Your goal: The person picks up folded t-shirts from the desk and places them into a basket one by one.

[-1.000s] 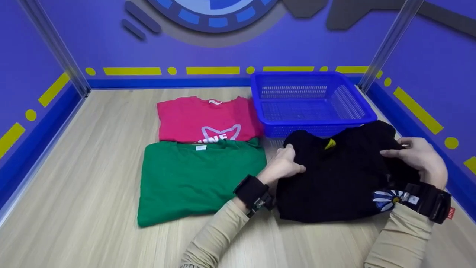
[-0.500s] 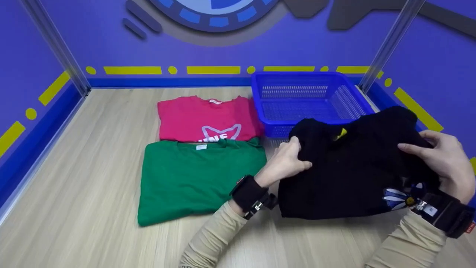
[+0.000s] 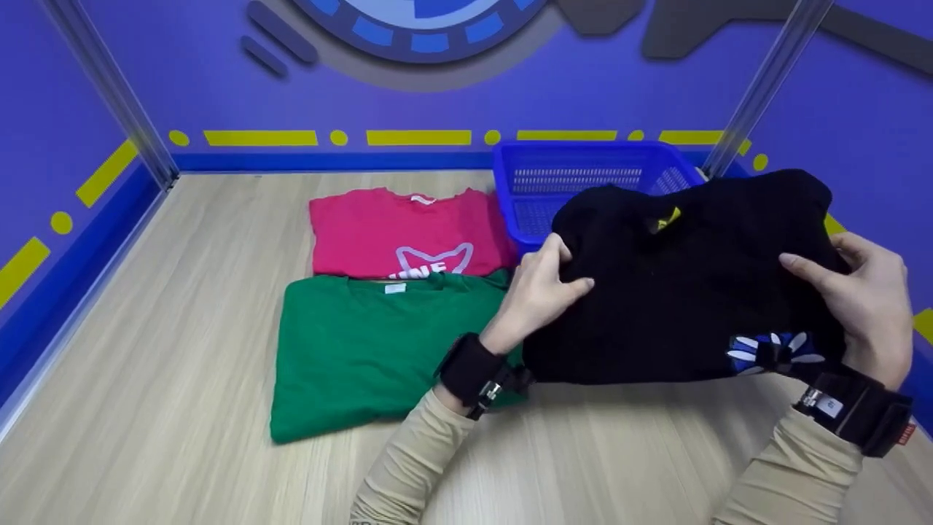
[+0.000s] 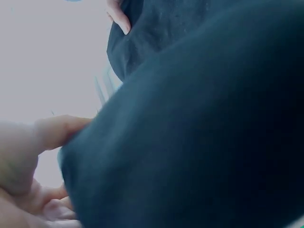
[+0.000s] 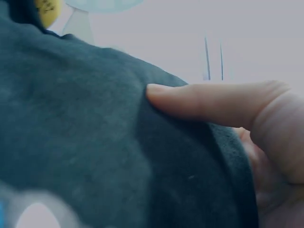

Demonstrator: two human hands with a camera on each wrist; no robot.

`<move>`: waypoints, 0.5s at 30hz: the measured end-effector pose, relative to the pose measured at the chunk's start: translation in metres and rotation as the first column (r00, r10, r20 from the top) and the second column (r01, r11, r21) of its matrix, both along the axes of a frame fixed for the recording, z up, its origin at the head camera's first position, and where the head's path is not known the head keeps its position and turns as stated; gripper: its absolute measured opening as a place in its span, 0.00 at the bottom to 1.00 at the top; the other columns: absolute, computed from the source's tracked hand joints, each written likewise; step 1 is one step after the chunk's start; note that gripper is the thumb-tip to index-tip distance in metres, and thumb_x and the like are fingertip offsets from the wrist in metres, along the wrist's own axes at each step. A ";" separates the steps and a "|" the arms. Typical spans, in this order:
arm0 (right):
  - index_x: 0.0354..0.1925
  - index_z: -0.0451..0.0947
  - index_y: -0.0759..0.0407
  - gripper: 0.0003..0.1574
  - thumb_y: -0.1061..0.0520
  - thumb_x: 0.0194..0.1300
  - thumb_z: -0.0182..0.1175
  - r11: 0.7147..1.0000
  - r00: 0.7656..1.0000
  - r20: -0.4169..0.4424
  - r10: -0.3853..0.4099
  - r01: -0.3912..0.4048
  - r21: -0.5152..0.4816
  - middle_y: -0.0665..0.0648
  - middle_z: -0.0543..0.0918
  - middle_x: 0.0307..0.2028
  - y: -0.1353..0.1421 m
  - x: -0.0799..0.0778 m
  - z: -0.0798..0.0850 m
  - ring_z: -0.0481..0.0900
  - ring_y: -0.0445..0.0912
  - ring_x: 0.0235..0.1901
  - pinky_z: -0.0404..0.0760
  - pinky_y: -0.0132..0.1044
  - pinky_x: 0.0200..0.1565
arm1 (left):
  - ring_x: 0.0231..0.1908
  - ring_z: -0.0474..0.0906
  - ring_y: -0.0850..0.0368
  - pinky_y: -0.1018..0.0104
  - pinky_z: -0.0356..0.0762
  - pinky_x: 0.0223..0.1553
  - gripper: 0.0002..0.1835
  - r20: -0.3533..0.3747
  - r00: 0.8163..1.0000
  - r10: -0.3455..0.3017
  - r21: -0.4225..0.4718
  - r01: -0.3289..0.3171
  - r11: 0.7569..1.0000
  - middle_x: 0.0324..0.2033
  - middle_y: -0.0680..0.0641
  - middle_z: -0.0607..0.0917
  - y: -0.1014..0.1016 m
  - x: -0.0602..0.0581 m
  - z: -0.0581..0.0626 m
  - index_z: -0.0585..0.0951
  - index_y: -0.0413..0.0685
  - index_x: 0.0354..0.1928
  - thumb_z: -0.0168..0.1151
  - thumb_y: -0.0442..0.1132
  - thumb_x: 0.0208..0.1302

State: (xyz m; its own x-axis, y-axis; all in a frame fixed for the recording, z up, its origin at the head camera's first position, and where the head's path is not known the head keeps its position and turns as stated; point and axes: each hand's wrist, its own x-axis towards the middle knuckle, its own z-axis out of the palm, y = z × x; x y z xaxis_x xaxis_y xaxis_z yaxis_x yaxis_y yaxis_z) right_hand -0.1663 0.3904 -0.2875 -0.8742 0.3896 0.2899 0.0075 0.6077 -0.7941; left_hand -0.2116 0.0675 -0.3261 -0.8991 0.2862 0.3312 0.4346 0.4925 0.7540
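Note:
A folded black T-shirt with a yellow neck tag and a blue-and-white flower print is held up between both hands, above the table. My left hand grips its left edge, thumb on the front and fingers behind. At the opposite edge my right hand pinches the cloth the same way; in the right wrist view the thumb presses on the black fabric. Black cloth fills most of the left wrist view. Behind the shirt stands a blue plastic basket, its front and right parts hidden.
A folded green T-shirt lies on the wooden table left of my left hand. Just beyond it is a folded pink T-shirt with a white print, close beside the basket. Blue walls enclose the table at the back and sides.
Both hands have lifted the black T-shirt off the table and moved it up and forward, so it now overlaps the basket. The green and pink shirts have stayed put.

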 end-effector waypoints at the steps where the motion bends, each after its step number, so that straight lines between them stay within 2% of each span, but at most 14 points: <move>1: 0.27 0.74 0.44 0.11 0.56 0.55 0.69 1.000 1.000 -0.010 -0.008 0.008 0.001 0.29 0.74 0.18 -0.002 -0.001 0.000 0.70 0.29 0.19 0.69 0.20 0.21 | 0.28 0.73 0.55 0.69 0.71 0.31 0.16 -0.006 1.000 0.007 0.029 -0.007 1.000 0.22 0.46 0.76 -0.001 -0.001 0.000 0.71 0.42 0.37 0.68 0.40 0.53; 4: 0.28 0.74 0.45 0.11 0.56 0.56 0.68 1.000 0.999 -0.031 -0.029 0.029 -0.005 0.29 0.74 0.19 -0.009 -0.004 0.000 0.70 0.29 0.20 0.69 0.19 0.22 | 0.30 0.77 0.53 0.68 0.73 0.33 0.16 -0.026 0.999 0.044 0.105 -0.041 0.994 0.24 0.44 0.79 -0.004 -0.005 0.000 0.72 0.41 0.38 0.68 0.39 0.52; 7: 0.29 0.76 0.49 0.09 0.59 0.55 0.68 0.996 0.997 -0.070 -0.025 0.019 -0.085 0.32 0.77 0.20 -0.015 -0.009 0.000 0.73 0.30 0.21 0.71 0.19 0.23 | 0.36 0.81 0.50 0.67 0.76 0.38 0.17 -0.028 0.997 0.077 0.181 -0.071 0.981 0.33 0.40 0.84 -0.006 -0.009 0.000 0.72 0.40 0.39 0.68 0.39 0.52; 9: 0.29 0.77 0.49 0.09 0.60 0.55 0.69 0.992 0.993 -0.106 -0.043 0.030 -0.125 0.32 0.79 0.21 -0.019 -0.011 0.001 0.74 0.30 0.22 0.72 0.19 0.24 | 0.42 0.81 0.49 0.66 0.77 0.43 0.18 -0.011 0.996 0.093 0.251 -0.088 0.964 0.40 0.39 0.85 -0.008 -0.012 0.000 0.72 0.40 0.40 0.69 0.38 0.51; 12: 0.30 0.79 0.49 0.10 0.62 0.53 0.69 0.988 0.980 -0.180 -0.082 0.056 -0.142 0.33 0.80 0.23 -0.024 -0.015 0.001 0.75 0.31 0.25 0.73 0.19 0.27 | 0.49 0.80 0.50 0.65 0.76 0.50 0.22 0.070 0.993 0.094 0.362 -0.113 0.925 0.45 0.38 0.84 -0.012 -0.017 0.001 0.72 0.39 0.45 0.70 0.36 0.50; 15: 0.31 0.80 0.50 0.11 0.63 0.52 0.70 0.988 0.961 -0.256 -0.108 0.075 -0.136 0.34 0.80 0.24 -0.028 -0.017 0.000 0.75 0.32 0.27 0.72 0.19 0.29 | 0.52 0.80 0.50 0.64 0.76 0.53 0.28 0.188 0.979 0.076 0.453 -0.155 0.878 0.49 0.36 0.83 -0.017 -0.021 0.002 0.72 0.38 0.53 0.71 0.36 0.49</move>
